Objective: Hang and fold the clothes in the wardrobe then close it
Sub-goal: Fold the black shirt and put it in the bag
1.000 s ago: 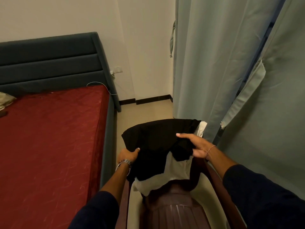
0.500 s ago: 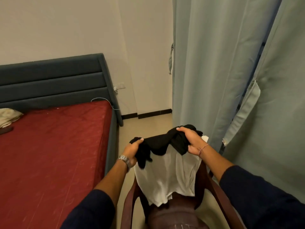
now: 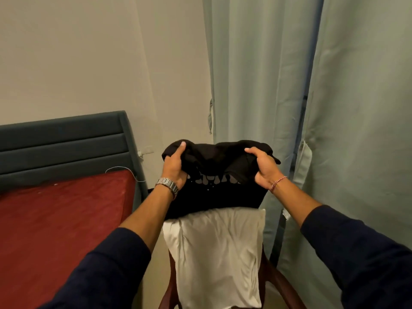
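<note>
From the head cam: both hands are up in front of the chair (image 3: 275, 279), holding a black shirt (image 3: 214, 186) by its top edge. The left hand (image 3: 175, 167) has its fingers (image 3: 181, 146) curled over the left shoulder of the shirt, thumb tucked underneath, so it's grasping a bunch of the fabric. The right hand (image 3: 264, 169) does the same on the right shoulder, with a clump of black cloth clenched in it. The shirt hangs down between them with a pale printed graphic showing, pretty wrinkled at the top.

Right below the black shirt, a white garment (image 3: 216, 257) is draped over the chair's back, and the black shirt's lower hem overlaps its top. The chair is dark reddish brown, mostly hidden under the white cloth.

To the left of the chair there's a bed (image 3: 55, 224) with a red cover and a dark padded headboard (image 3: 60, 148), plus a thin white cable (image 3: 124, 169) trailing onto the mattress corner. To the right of the chair and behind it is the grey-green fabric wardrobe cover (image 3: 356, 108), hanging like curtains with a dark gap between two panels.

There's a metal watch (image 3: 167, 185) on the left wrist and a thread bracelet (image 3: 278, 183) on the right.
</note>
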